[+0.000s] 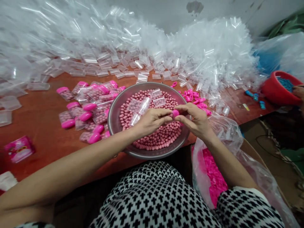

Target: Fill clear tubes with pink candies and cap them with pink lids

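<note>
My left hand (155,119) and my right hand (197,120) meet above the right part of a grey metal bowl (152,154). Both are closed in a pinch around a small bright pink cap (175,113), which sits between their fingertips. Whether a clear tube is joined to it is hidden by the fingers. Small pink balls (156,141) fill much of the bowl. On top of them rest several clear plastic tubes (144,105), some with balls inside.
Filled tubes with pink caps (89,107) lie left of the bowl. Clear empty tubes (201,47) are heaped behind. Loose pink caps (190,94) lie to the right, above a plastic bag (228,133) of pink pieces. Another person's hand (298,91) touches a red bowl (273,90).
</note>
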Action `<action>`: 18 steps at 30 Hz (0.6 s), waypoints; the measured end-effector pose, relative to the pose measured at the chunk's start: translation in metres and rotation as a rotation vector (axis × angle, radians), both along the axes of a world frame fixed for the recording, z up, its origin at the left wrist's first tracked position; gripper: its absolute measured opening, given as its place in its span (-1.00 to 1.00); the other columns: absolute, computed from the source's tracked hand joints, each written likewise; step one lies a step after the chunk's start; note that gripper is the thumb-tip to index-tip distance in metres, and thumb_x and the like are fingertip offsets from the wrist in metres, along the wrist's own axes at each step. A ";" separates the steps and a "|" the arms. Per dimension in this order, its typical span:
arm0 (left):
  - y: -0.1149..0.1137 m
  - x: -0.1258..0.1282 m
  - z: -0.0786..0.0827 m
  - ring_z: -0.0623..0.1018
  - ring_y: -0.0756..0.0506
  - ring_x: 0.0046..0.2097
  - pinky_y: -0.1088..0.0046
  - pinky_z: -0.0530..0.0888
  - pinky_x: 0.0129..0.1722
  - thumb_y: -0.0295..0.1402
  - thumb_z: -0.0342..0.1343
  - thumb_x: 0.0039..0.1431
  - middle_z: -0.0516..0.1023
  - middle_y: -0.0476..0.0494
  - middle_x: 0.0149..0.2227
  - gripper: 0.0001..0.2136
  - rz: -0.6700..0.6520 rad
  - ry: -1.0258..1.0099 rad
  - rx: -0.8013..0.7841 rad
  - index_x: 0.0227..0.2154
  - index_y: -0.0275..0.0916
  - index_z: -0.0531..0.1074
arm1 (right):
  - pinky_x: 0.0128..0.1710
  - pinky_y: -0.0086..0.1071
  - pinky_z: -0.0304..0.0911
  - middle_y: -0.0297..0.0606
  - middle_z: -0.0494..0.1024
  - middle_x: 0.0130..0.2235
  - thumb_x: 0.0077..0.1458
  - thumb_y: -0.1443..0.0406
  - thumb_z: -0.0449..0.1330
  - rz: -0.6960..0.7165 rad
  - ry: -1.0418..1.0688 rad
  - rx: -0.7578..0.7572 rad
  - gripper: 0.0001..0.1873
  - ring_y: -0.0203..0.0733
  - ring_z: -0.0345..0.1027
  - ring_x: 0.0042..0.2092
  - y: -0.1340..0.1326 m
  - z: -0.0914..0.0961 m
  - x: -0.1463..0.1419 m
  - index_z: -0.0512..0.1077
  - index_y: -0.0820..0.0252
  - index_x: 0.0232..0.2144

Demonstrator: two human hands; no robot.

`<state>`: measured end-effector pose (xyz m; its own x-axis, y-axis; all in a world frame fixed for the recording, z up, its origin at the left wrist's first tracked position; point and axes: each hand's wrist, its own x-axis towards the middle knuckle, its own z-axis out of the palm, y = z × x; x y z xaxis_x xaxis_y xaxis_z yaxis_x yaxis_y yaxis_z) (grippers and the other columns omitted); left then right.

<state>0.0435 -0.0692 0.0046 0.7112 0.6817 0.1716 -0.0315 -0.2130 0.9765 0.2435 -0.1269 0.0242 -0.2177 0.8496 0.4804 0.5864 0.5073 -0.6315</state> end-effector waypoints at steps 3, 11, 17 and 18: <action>-0.002 -0.003 0.003 0.56 -0.04 -0.34 0.49 0.46 -0.31 -0.24 0.15 0.22 0.63 -0.10 -0.35 -0.79 0.066 0.016 0.092 -0.28 -0.26 0.61 | -0.28 -0.35 0.35 -0.29 0.55 -0.33 0.16 0.20 0.29 0.007 -0.017 -0.005 -0.81 -0.24 0.42 -0.32 -0.001 -0.002 -0.002 0.50 0.13 -0.18; -0.004 -0.003 -0.004 0.65 -0.11 -0.25 0.40 0.52 -0.15 -0.34 0.19 0.16 0.70 -0.11 -0.25 -0.86 0.142 0.002 0.321 -0.27 -0.14 0.65 | -0.31 -0.32 0.34 -0.29 0.48 -0.37 0.24 0.33 0.17 0.029 -0.212 0.148 -0.94 -0.20 0.38 -0.31 -0.018 -0.003 -0.007 0.41 0.09 -0.21; 0.001 0.001 -0.005 0.63 -0.11 -0.26 0.39 0.53 -0.19 -0.30 0.23 0.13 0.69 -0.11 -0.29 -0.87 0.155 0.003 0.169 -0.32 -0.16 0.65 | -0.28 -0.30 0.38 -0.23 0.51 -0.34 0.25 0.31 0.16 -0.016 -0.226 0.138 -0.91 -0.18 0.41 -0.29 -0.008 -0.009 -0.012 0.47 0.12 -0.20; 0.002 0.001 -0.004 0.62 -0.10 -0.28 0.40 0.54 -0.23 -0.27 0.23 0.13 0.68 -0.12 -0.29 -0.85 0.147 0.003 0.088 -0.32 -0.19 0.65 | -0.24 -0.29 0.40 -0.22 0.52 -0.32 0.24 0.30 0.18 -0.027 -0.180 0.122 -0.89 -0.17 0.42 -0.27 -0.004 -0.009 -0.012 0.48 0.13 -0.19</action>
<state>0.0443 -0.0670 0.0010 0.6056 0.7607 0.2336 0.0087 -0.2999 0.9539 0.2320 -0.1313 0.0155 -0.2875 0.7940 0.5356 0.6986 0.5564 -0.4499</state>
